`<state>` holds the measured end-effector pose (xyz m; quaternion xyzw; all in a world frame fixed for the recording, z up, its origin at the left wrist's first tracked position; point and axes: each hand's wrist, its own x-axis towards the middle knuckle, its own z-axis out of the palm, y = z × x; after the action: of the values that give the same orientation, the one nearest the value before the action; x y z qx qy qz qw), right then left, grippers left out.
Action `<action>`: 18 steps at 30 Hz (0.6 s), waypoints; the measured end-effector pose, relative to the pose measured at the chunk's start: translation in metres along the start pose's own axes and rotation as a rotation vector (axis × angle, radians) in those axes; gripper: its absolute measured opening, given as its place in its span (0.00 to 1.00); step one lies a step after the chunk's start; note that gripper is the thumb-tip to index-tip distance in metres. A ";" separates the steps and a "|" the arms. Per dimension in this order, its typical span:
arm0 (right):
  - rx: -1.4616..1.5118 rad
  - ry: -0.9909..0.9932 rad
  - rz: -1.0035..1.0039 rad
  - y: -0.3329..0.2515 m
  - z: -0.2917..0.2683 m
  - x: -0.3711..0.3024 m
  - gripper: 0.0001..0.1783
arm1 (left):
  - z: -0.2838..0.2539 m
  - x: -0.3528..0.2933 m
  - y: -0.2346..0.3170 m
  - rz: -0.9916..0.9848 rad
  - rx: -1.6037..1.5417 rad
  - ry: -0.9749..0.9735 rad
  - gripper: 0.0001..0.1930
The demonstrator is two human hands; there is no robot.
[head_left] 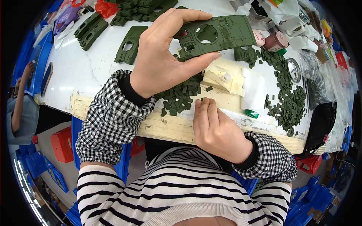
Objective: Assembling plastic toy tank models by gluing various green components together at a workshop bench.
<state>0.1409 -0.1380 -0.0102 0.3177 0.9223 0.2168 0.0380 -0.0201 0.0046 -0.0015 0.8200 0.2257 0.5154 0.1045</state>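
My left hand (166,56) grips a dark green plastic model tank hull (235,33) by its edges, thumb below and fingers above, raised over the table. A large round hole goes through the hull. Lower down, my right hand (218,128) rests at the table's near edge with its fingers pressed together; what lies between the fingertips is hidden. Just left of those fingertips spreads a pile of small flat green pieces (175,98), partly behind my left wrist. One loose green piece (209,89) lies just beyond the right fingertips.
Another green hull (130,45) lies left of my left hand, with more hulls (90,32) stacked farther back. A cream block (222,77) and a white paper sheet (253,88) lie mid-table. Rightward are more green pieces (288,103), a brown jar (276,41) and plastic bags (320,83).
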 end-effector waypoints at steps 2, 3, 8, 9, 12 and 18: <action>-0.005 0.009 -0.002 0.000 0.001 0.000 0.21 | 0.000 0.000 0.000 -0.005 -0.014 0.013 0.25; 0.001 0.032 -0.006 0.001 0.002 0.000 0.20 | 0.001 -0.001 0.000 -0.006 -0.031 0.031 0.25; 0.051 0.086 -0.007 0.006 0.003 0.002 0.18 | 0.001 0.000 0.000 0.001 -0.037 0.040 0.25; 0.052 0.101 0.000 0.006 0.005 0.002 0.18 | 0.001 0.000 0.000 0.001 -0.022 0.024 0.25; 0.125 0.130 0.048 0.007 0.007 0.003 0.17 | 0.000 0.000 0.001 -0.007 -0.001 0.003 0.25; 0.531 0.323 0.273 0.035 -0.015 0.003 0.12 | 0.001 0.000 -0.001 -0.033 -0.044 0.035 0.25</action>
<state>0.1549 -0.1171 0.0179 0.3986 0.8896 0.0199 -0.2220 -0.0197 0.0052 -0.0023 0.8046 0.2297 0.5326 0.1273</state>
